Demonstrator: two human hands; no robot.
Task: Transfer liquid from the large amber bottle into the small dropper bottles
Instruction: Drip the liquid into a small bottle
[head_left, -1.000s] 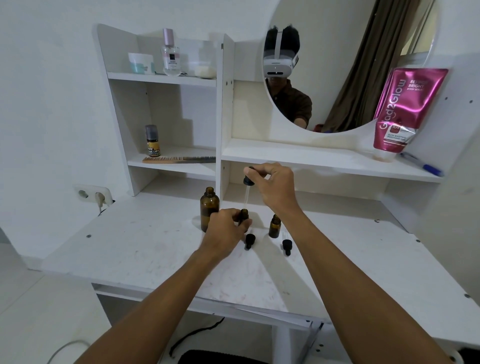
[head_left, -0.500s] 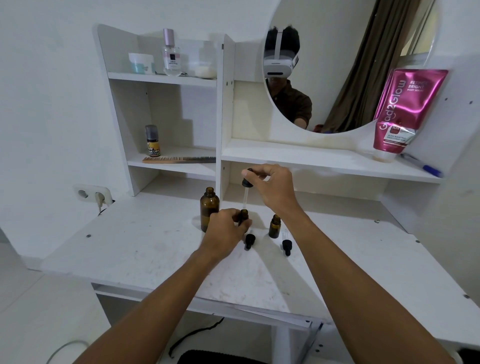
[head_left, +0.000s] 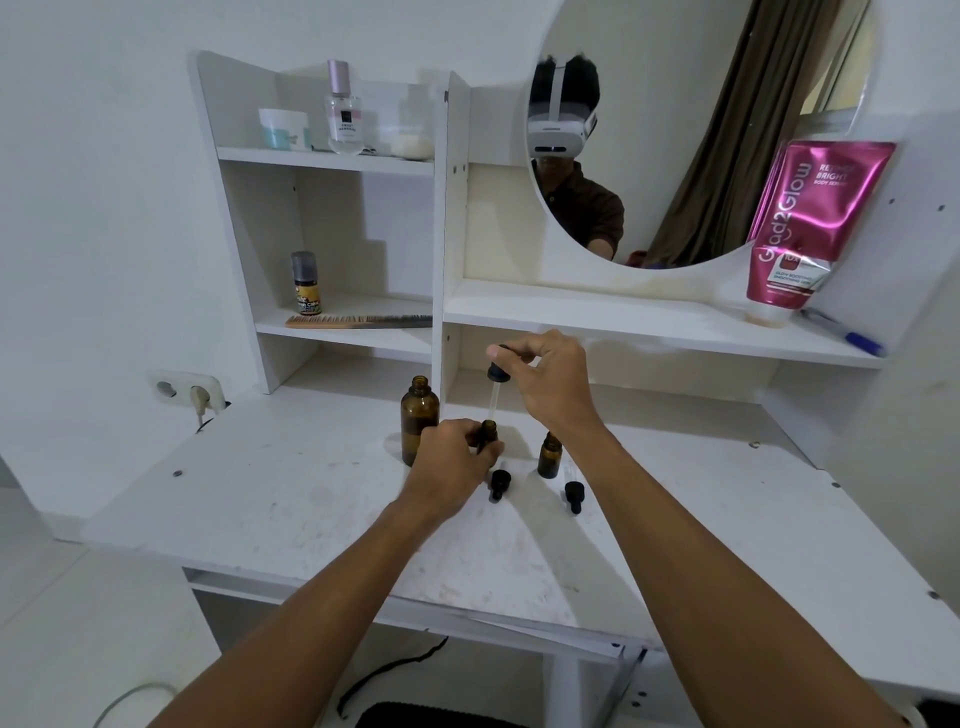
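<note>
The large amber bottle (head_left: 418, 415) stands open on the white desk (head_left: 270, 499), left of centre. My left hand (head_left: 457, 460) grips a small amber dropper bottle (head_left: 488, 432) standing just right of it. My right hand (head_left: 550, 382) pinches the black bulb of a dropper (head_left: 494, 387) whose glass tube points down into that small bottle's neck. A second small amber bottle (head_left: 549, 456) stands open to the right. Two black dropper caps (head_left: 500, 484) (head_left: 573, 494) lie on the desk in front of the small bottles.
Behind the bottles rises a white shelf unit (head_left: 441, 249) with a round mirror (head_left: 691, 130). A comb (head_left: 358, 321) and small bottle sit on the lower left shelf, jars on the top shelf. A pink tube (head_left: 810, 223) and pen stand at right. A wall socket (head_left: 187, 391) is at left.
My right hand has kept the dropper over the small bottle, lowering it slightly so the tube sits nearer the neck. My left hand has not moved.
</note>
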